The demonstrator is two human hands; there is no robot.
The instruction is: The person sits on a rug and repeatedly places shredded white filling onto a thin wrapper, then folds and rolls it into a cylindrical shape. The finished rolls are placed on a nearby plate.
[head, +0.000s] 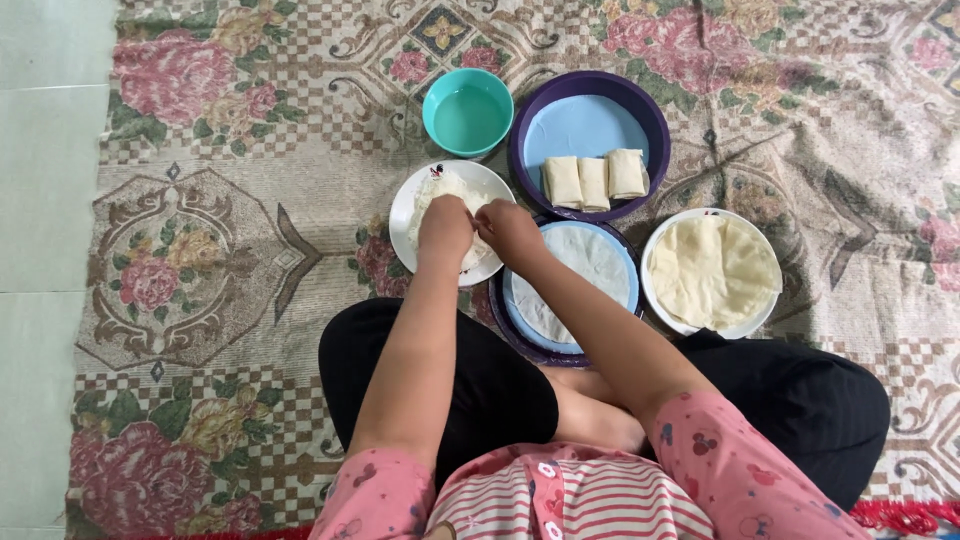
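Person sits cross-legged on a floral rug (220, 260), pink sleeves and black trousers nearest the camera, both forearms reaching away from the body.

Just past the knees: a purple-rimmed tray (505, 320) holding one flat round wrapper sheet (585, 265), bare, nothing on it. The right forearm crosses over this tray's left part.

Left of that tray: a white plate (400, 215) with a pale, soft white filling (437, 188), probably cheese or a similar paste; the view is too coarse to be sure. Both hands meet over this plate. Left hand (444, 228) is curled, knuckles up, fingertips down in the filling. Right hand (508, 230) comes in from the right, fingers pinched together at the plate's right edge. Whether either has actually lifted a portion cannot be told; the fingertips are hidden.

Key relation: the filling lies directly under and just beyond the left hand; the bare wrapper lies immediately right of both hands, nearer the right one.

Right of the tray: a white plate with a stack of wrappers (712, 272).

Farther: a purple round tray (590, 90) with three folded rolls (594, 180) side by side, long axes running near-to-far. Left of it, a teal bowl (467, 113), seemingly holding liquid.
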